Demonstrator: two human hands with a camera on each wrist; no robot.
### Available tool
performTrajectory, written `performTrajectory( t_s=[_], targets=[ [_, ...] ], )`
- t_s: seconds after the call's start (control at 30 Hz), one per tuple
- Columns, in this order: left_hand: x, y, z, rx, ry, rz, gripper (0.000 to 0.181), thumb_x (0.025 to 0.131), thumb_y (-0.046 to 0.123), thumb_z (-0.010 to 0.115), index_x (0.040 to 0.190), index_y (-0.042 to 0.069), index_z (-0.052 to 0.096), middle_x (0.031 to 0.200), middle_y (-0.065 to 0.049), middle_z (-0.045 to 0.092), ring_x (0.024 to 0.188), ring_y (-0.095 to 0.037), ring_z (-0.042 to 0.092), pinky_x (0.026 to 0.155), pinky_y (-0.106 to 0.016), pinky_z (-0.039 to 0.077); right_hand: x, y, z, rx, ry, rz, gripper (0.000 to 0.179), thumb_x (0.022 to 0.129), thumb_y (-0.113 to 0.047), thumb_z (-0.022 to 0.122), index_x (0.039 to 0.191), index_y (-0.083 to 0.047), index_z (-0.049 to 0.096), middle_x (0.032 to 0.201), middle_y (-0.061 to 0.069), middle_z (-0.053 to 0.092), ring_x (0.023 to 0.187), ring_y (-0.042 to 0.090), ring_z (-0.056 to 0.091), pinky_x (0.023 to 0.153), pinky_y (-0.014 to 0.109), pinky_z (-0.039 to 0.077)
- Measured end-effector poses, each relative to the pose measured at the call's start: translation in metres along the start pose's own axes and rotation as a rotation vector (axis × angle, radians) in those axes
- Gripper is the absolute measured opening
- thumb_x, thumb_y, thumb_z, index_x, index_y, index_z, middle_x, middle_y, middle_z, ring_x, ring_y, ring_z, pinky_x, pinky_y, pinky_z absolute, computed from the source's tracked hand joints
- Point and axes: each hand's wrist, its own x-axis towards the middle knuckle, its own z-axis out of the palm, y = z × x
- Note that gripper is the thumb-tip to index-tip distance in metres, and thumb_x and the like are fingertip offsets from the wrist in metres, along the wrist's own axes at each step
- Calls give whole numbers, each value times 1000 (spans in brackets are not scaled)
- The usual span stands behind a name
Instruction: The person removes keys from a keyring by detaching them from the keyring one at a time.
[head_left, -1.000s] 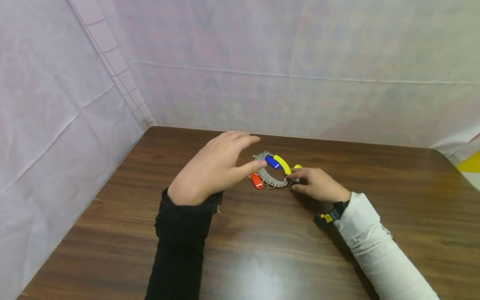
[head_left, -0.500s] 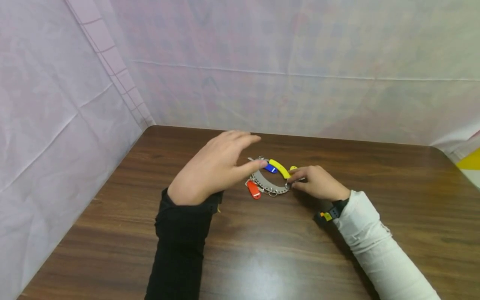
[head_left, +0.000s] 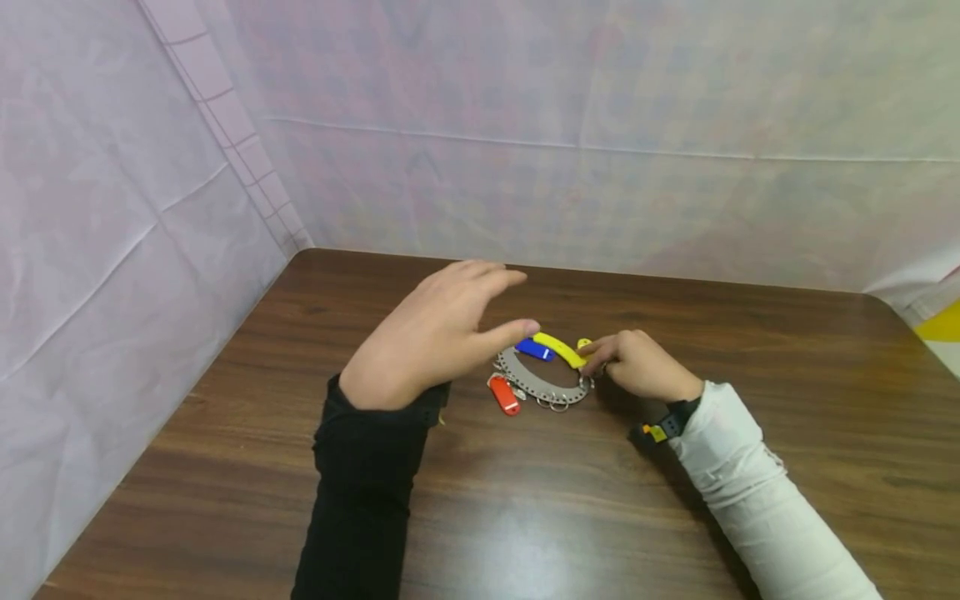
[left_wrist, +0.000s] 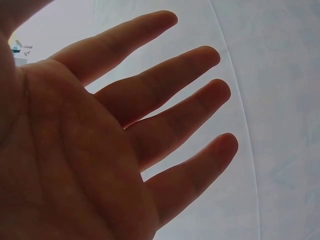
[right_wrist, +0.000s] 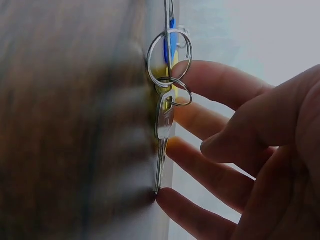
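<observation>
A large flat metal key ring [head_left: 542, 386] with a row of holes and a yellow grip [head_left: 558, 348] lies on the table ahead. It bears a blue key tag [head_left: 536, 349], a red key tag [head_left: 503, 395] and several small split rings. A yellow key tag [head_left: 583, 342] shows beyond the right fingers. My right hand [head_left: 643, 365] touches the ring's right side with its fingertips, thumb apart. In the right wrist view a silver key [right_wrist: 165, 119] hangs from linked split rings beside the fingers. My left hand [head_left: 442, 333], fingers spread and holding nothing, hovers left of the ring, its thumb overlapping the far side.
The brown wooden table [head_left: 525, 492] has rounded back corners. Pale cloth [head_left: 600, 125] hangs behind it, and more cloth [head_left: 97, 250] runs along its left side. A yellow patch [head_left: 941, 321] shows at the right edge.
The key ring has slid toward me and turned slightly, with its blue and red tags moving along. The right fingers have shifted on its right side. My left hand has hardly moved.
</observation>
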Motion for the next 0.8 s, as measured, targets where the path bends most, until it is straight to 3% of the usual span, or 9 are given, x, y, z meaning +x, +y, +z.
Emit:
performTrajectory(
  t_s=[0.43,0.8],
  targets=[
    [1,0,1,-3,-20,-2,59,94,48,53,142,15,44,147,-4,45,140,-22,37,114,-43,30,-1,0,1,23,5,-20,38,78,12,50,73,-14,78,106,12,73,107,34,65,87,48,52],
    [0,0,1,-2,-22,4,59,94,48,53,142,15,44,147,-4,44,140,-22,37,115,-43,29,1,-2,1,49,-55,-83,43,75,16,48,72,-15,78,105,11,73,106,31,67,88,47,52]
  ],
)
